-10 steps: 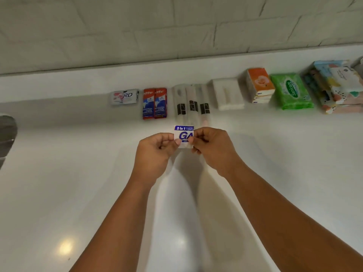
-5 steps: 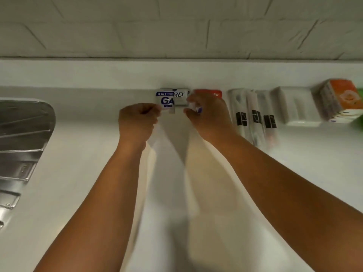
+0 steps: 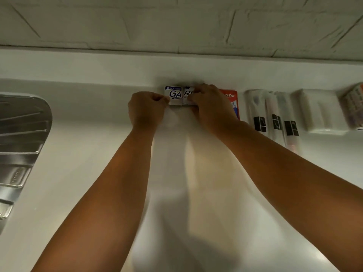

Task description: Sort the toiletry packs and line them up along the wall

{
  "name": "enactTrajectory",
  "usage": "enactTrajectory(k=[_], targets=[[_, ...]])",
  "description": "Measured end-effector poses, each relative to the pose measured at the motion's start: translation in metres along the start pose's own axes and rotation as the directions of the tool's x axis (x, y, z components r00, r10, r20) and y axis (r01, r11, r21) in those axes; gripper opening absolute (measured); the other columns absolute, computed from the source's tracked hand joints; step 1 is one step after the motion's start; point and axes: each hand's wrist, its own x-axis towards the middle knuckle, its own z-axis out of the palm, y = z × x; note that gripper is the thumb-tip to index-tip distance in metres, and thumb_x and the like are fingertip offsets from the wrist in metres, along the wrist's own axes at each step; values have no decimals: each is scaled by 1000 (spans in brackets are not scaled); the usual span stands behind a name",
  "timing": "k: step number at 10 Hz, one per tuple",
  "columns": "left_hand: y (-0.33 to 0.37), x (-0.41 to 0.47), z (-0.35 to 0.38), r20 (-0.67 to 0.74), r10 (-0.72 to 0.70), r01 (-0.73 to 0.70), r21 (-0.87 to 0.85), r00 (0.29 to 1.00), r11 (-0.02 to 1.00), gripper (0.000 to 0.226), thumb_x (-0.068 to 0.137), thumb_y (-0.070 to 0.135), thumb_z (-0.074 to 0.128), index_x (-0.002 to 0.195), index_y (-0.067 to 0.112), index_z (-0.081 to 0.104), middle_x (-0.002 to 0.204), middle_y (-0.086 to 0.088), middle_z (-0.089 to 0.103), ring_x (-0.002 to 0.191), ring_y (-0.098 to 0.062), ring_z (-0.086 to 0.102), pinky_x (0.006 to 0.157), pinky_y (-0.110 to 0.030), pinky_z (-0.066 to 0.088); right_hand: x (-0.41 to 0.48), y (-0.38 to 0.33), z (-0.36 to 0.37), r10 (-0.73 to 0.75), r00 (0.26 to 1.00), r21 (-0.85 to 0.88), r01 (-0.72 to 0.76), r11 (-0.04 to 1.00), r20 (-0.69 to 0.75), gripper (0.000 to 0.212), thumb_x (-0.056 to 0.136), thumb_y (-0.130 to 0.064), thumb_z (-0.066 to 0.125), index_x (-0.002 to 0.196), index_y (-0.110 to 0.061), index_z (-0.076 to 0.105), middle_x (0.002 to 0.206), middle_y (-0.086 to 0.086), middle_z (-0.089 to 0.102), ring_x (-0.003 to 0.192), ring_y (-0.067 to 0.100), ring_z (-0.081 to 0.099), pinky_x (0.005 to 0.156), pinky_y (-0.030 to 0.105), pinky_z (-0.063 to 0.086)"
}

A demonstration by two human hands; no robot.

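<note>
**Head view: a little sachet at the end of the row**

Two bare arms reached out over the white counter [image 3: 94,158]. A shiny metal sink tray [image 3: 21,134] lay to the left. Farther out, the left hand [image 3: 146,108] had its fingers curled tight and pinched the left edge of the blue-and-white sachet [image 3: 174,95]. The right hand [image 3: 211,107] had bent fingers too and seemed to pinch the right edge, its fingertips lying over a second sachet [image 3: 187,94] just beside it. The blue-and-white sachet was up against the low ledge [image 3: 98,69], at the left end of the row. To its right were red toothpaste packs [image 3: 231,98], clear toothbrush packs [image 3: 275,116] and a white pack [image 3: 318,110]. The brick wall [image 3: 176,22] stood above the ledge. The sachet looked very light, thin and bendy, and likely a bit slippery. Holding it by its two side edges seemed best, with a soft pinch so it would not crease.
</note>
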Motion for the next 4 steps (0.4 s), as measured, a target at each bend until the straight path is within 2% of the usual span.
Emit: enactTrajectory(k=[3, 4], targets=[[3, -1, 0, -14, 44, -43, 76, 999, 996, 21, 82, 41, 74, 90, 23, 80, 89, -1, 77, 87, -20, 71, 77, -29, 55, 0, -3, -8, 3, 999, -6, -3, 1000, 40, 33, 98, -18, 54, 130, -12, 60, 135, 11, 53, 121, 28, 52, 101, 39, 48], [3, -3, -3, -41, 47, -45, 39, 998, 998, 24, 85, 40, 71, 94, 19, 79, 91, -2, 77, 88, -21, 70, 80, -28, 54, -11, -6, -10, 6, 993, 67, 1, 998, -116, 31, 95, -11, 57, 124, -9, 64, 132, 11, 58, 118, 28, 56, 97, 34, 48]])
